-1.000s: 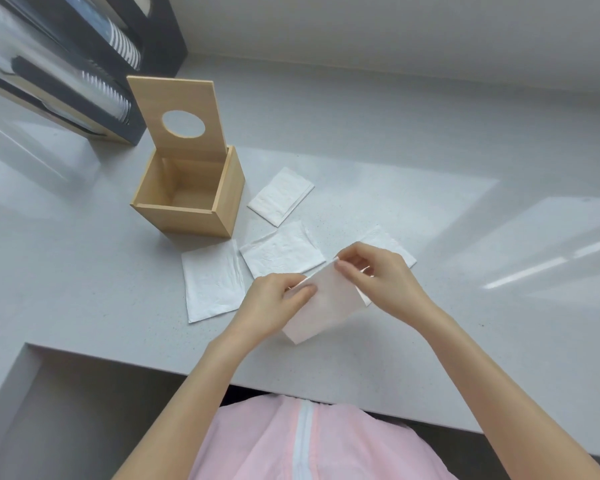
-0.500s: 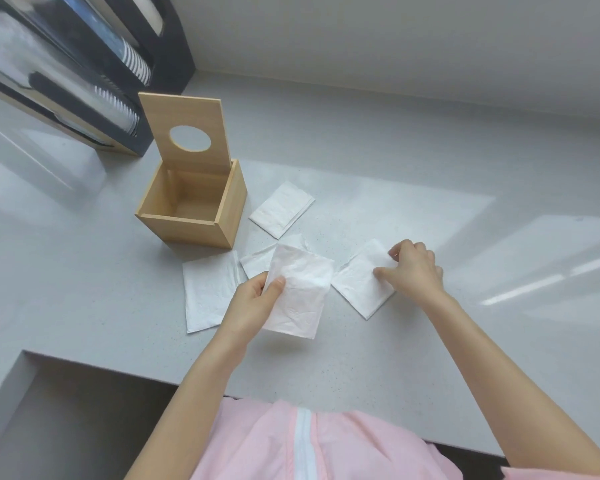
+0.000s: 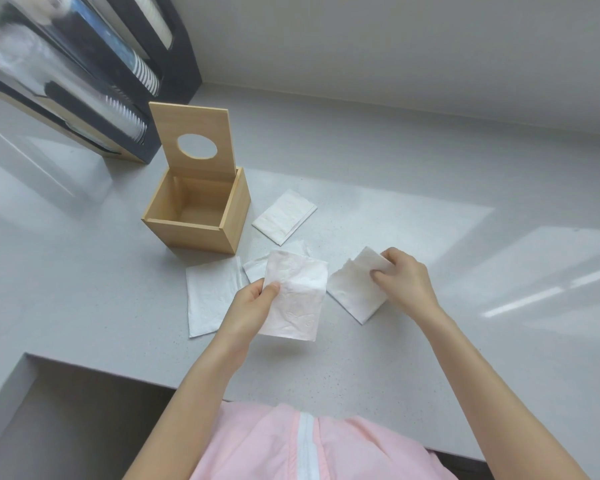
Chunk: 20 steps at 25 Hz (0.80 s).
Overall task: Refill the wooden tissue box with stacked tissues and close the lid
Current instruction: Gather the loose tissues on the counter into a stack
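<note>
Stacking goes best if the left hand [image 3: 253,301], pinching one folded tissue [image 3: 293,299], lays it squarely on the tissue at 3 o'clock [image 3: 355,294] that the right hand [image 3: 400,278] grips.

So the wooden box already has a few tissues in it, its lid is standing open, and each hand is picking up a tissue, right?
Not quite. The head view shows the wooden box empty inside. The rest holds: its lid stands open, the left hand holds a tissue, and the right hand grips another tissue.
</note>
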{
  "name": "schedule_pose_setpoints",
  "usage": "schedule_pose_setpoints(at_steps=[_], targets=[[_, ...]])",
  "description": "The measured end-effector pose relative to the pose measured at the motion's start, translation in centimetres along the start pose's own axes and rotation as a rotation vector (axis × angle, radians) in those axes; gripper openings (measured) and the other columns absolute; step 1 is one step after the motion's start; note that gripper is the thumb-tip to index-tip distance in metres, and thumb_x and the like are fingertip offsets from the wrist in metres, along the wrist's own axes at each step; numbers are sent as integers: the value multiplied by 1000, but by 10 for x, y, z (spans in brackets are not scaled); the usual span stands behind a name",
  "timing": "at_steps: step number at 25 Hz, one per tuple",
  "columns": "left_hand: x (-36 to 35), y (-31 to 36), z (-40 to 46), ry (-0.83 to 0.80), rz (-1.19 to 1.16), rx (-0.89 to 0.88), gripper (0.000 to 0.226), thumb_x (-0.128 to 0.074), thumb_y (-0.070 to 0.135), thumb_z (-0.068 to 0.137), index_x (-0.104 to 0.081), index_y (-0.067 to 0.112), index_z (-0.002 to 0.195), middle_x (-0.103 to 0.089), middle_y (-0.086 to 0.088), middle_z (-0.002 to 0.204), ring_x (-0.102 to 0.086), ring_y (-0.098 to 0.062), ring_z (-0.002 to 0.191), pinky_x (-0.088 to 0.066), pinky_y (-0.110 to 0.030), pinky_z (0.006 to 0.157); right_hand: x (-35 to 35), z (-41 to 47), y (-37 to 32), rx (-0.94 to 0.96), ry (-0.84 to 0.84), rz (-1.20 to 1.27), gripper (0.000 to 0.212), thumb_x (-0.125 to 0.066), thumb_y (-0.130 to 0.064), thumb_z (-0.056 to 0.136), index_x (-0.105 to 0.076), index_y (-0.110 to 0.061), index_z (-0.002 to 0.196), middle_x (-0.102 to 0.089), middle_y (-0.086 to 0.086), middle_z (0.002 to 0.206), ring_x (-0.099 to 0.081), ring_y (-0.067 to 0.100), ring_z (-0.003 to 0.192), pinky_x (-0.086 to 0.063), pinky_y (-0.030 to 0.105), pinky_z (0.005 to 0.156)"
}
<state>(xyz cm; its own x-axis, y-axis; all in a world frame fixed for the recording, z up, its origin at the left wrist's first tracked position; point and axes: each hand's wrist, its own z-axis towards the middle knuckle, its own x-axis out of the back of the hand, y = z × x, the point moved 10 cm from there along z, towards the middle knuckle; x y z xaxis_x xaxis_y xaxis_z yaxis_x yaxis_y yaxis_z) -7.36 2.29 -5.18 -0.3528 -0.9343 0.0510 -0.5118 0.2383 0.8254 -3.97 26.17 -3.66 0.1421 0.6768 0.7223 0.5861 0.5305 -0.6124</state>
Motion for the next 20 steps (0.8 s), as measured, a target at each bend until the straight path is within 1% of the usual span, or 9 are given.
schedule_pose_setpoints(at_steps=[3, 6, 8, 10, 12, 14, 16, 18, 20], targets=[[4, 0, -2, 2, -11, 13, 26, -41, 21, 96, -64, 18, 84, -68, -1, 89, -62, -22, 92, -44, -34, 89, 17, -15, -25, 92, 0, 184, 9, -57, -10, 82, -52, -7, 76, -47, 0, 67, -41, 19, 65, -28, 23, 50], [9, 5, -5, 17, -12, -10, 27, -40, 21, 96, -64, 19, 83, -67, 0, 89, -62, -22, 93, -45, -33, 87, 25, -30, -51, 203, -132, 127, 19, -59, -12, 82, -49, -14, 66, -42, -4, 59, -37, 13, 55, -28, 15, 41], [11, 8, -4, 24, -13, -23, 28, -40, 22, 96, -65, 20, 83, -68, -1, 92, -62, -23, 100, -44, -36, 96, 21, -39, -61, 247, -272, 9, 16, -59, -15, 82, -51, -7, 71, -42, -2, 62, -36, 13, 54, -25, 17, 44], [10, 9, -5, 15, -14, -31, 29, -40, 23, 96, -67, 20, 84, -69, -2, 96, -62, -25, 106, -41, -39, 102, 13, -49, -70, 278, -411, -74, 18, -61, -17, 81, -50, -10, 68, -42, -4, 61, -35, 10, 53, -25, 23, 49], [4, 10, -7, -32, -17, -31, 29, -40, 24, 96, -68, 18, 89, -70, -3, 98, -63, -24, 106, -41, -40, 102, 2, -62, -80, 309, -557, -151, 28, -63, -19, 79, -44, -17, 59, -40, -10, 56, -34, 5, 48, -26, 22, 49], [-6, 8, -10, -104, -16, -22, 31, -40, 27, 96, -69, 16, 95, -72, -3, 100, -66, -21, 101, -44, -39, 99, -10, -74, -90, 336, -665, -223, 23, -65, -22, 79, -48, -17, 64, -44, -10, 60, -40, 8, 55, -31, 24, 54], [-14, 5, -13, -166, -12, -12, 32, -41, 32, 95, -70, 17, 97, -73, -4, 101, -67, -19, 97, -46, -38, 94, -19, -76, -99, 356, -680, -260, 17, -63, -23, 80, -51, -15, 71, -47, -4, 68, -42, 15, 61, -32, 29, 57], [-19, 0, -13, -189, 10, 11, 36, -42, 42, 90, -69, 20, 101, -70, -6, 111, -63, -22, 107, -42, -41, 100, -24, -71, -105, 369, -645, -292, 22, -62, -22, 81, -46, -16, 67, -43, -3, 66, -39, 15, 59, -29, 25, 53], [-23, -3, -14, -215, 18, 19, 39, -38, 42, 91, -66, 22, 107, -67, -7, 118, -59, -22, 115, -39, -44, 104, -30, -65, -108, 370, -614, -308, 29, -60, -20, 81, -39, -19, 61, -40, -5, 62, -37, 12, 54, -27, 19, 45]])
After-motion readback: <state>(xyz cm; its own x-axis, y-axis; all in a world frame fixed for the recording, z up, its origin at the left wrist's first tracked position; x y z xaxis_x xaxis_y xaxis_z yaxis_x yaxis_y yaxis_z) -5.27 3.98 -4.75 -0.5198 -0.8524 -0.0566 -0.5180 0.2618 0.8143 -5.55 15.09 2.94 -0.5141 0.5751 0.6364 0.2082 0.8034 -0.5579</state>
